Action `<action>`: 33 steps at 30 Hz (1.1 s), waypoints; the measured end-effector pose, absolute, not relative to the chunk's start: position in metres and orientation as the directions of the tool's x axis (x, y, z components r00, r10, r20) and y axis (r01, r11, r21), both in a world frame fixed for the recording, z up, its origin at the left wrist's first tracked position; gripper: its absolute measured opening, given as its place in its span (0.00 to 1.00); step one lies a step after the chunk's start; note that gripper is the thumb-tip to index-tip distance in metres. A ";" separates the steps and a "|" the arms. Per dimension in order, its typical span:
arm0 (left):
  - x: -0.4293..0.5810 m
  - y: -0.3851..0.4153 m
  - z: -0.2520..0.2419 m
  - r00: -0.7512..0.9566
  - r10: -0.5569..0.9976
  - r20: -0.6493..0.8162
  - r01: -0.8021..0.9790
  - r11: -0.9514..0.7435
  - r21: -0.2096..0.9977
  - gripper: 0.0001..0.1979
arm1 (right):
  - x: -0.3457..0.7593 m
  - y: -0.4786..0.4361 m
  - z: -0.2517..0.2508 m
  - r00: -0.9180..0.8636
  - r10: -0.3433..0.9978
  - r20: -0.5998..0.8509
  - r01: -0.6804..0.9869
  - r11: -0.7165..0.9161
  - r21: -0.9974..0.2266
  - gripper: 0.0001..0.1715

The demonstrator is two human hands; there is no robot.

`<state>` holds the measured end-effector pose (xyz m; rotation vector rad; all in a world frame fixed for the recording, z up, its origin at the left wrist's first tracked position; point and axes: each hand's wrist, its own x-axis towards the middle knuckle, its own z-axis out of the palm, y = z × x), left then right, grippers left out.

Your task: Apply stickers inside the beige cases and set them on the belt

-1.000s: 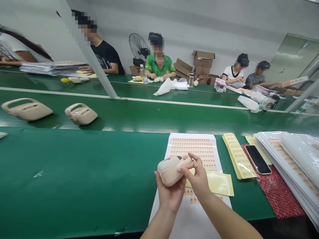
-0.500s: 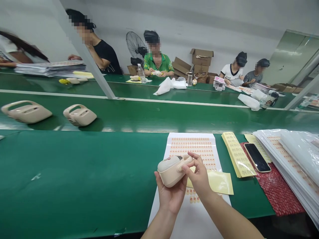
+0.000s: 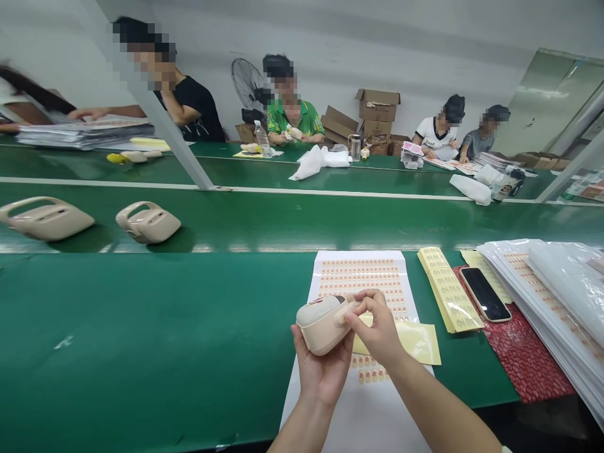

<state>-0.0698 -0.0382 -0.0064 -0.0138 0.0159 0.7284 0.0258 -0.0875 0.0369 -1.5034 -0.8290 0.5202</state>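
A cream portable speaker (image 3: 321, 330) with a pale grille face and a carry handle is raised above a sheet of stickers (image 3: 361, 270). My left hand (image 3: 321, 371) cups it from below, thumb along its left side. At the handle end, my right hand (image 3: 377, 327) is closed, with thumb and fingers pinching the round joint where the handle meets the body. Whether a small sticker sits under those fingertips is hidden. Across the sticker sheet, just under my right hand, lies a yellow backing strip (image 3: 419, 343).
To the right are yellow label sheets (image 3: 450, 292), a phone (image 3: 486, 294) on red bubble wrap (image 3: 528, 358), and stacked sticker sheets in plastic (image 3: 552, 302). Two similar speakers (image 3: 50, 220) rest on the green belt at left. Several people work across the line.
Both hands keep their hold on the speaker, with hardly any shift in the right fingers. The view has turned slightly. Across the line, a co-worker's hand has reached left over the paper stack.
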 end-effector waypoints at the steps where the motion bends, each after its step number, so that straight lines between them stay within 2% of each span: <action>1: -0.070 -0.039 -0.006 0.746 0.666 -0.024 -0.666 0.746 -0.006 0.19 | 0.027 -0.088 0.038 0.631 0.760 0.154 0.196 0.036 -0.980 0.10; 5: -0.070 -0.038 -0.008 0.747 0.664 -0.033 -0.664 0.748 0.010 0.20 | 0.027 -0.088 0.041 0.593 0.783 0.187 0.269 0.026 -0.963 0.09; 11: -0.071 -0.036 -0.008 0.769 0.639 0.022 -0.640 0.769 0.012 0.18 | 0.022 -0.091 0.023 0.534 0.724 0.437 0.545 0.101 -0.833 0.07; 13: -0.072 -0.038 -0.008 0.781 0.625 0.002 -0.625 0.781 0.001 0.20 | 0.023 -0.092 0.017 0.519 0.718 0.465 0.576 0.108 -0.810 0.09; 16: -0.073 -0.040 -0.008 0.812 0.582 -0.038 -0.583 0.812 -0.018 0.24 | 0.028 -0.090 0.014 0.525 0.772 0.358 0.482 0.076 -0.873 0.28; 18: -0.074 -0.040 -0.009 0.822 0.569 -0.034 -0.570 0.821 -0.036 0.25 | 0.030 -0.089 0.015 0.510 0.816 0.272 0.369 0.078 -0.926 0.34; 22: -0.075 -0.042 -0.010 0.824 0.566 -0.036 -0.567 0.822 -0.053 0.23 | 0.023 -0.085 0.014 0.552 0.810 0.198 0.150 0.138 -0.979 0.25; 25: -0.076 -0.044 -0.011 0.824 0.565 -0.050 -0.567 0.822 -0.056 0.22 | 0.012 -0.086 0.008 0.611 0.774 0.168 0.089 0.143 -0.986 0.19; 27: -0.078 -0.045 -0.015 0.820 0.572 -0.013 -0.572 0.818 -0.051 0.21 | 0.013 -0.085 0.003 0.600 0.776 0.193 0.143 0.134 -0.981 0.16; 30: -0.084 -0.042 -0.028 0.804 0.590 0.068 -0.591 0.807 -0.018 0.21 | 0.045 -0.079 0.000 0.547 0.797 0.257 0.357 0.056 -0.932 0.16; 31: -0.087 -0.040 -0.035 0.799 0.592 0.101 -0.596 0.803 0.005 0.22 | 0.065 -0.076 0.001 0.558 0.781 0.281 0.455 -0.005 -0.890 0.16; 32: -0.090 -0.039 -0.043 0.792 0.595 0.133 -0.603 0.797 0.028 0.22 | 0.088 -0.072 0.002 0.615 0.738 0.277 0.545 -0.143 -0.826 0.15; 33: -0.093 -0.037 -0.051 0.788 0.594 0.159 -0.608 0.792 0.053 0.22 | 0.112 -0.067 0.004 0.673 0.688 0.271 0.552 -0.224 -0.803 0.15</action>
